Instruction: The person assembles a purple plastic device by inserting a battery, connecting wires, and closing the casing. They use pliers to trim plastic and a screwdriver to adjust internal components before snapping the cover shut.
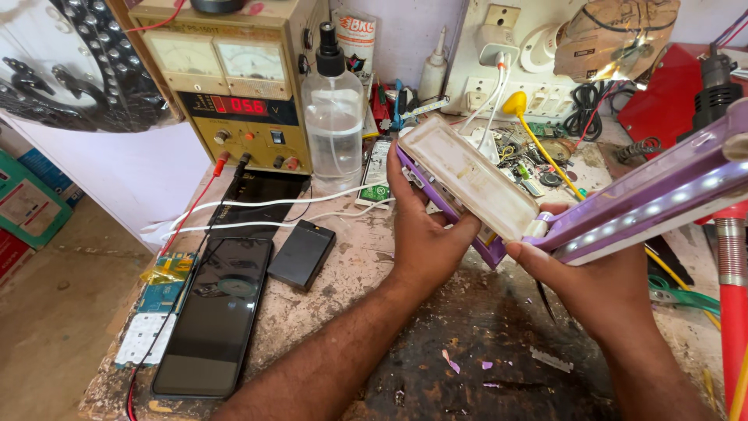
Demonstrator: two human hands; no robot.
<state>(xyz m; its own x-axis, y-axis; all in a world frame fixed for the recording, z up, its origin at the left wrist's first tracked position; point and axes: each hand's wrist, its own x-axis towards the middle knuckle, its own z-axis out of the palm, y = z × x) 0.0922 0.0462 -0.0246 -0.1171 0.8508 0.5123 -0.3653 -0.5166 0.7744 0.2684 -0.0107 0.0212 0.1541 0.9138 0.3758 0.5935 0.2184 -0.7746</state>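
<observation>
Stained and scorched, the workbench (467, 327) carries a crowd of repair gear against a pale wall; at the far left floor edge sits a green and red carton (23, 204), only partly in view; behind the spray bottle (333, 109) a white packet with red lettering (356, 40) leans on the wall, and a white card with a green patch (376, 173) lies flat beside the bottle's base; the beige power supply (234, 86) shows two dial faces and a small red lit display; a black phone (214, 316) lies face up near the front left, a black battery (301, 254) just beside its top corner, with blue circuit boards (162, 290) along its left side; white cables (257, 212) run across behind them

The purple rechargeable lamp (499, 206) is held up above the bench middle, tilted; its body has a grubby cream front panel, purple sides, and a folding arm (662, 199) that runs out to the right with a lit strip of small white lights

The left hand (425, 234) wraps the lamp body from its left, fingers curled behind and thumb on the near edge; the right hand (580, 273) cradles the hinge end from below, thumb pressed on the arm's underside
</observation>
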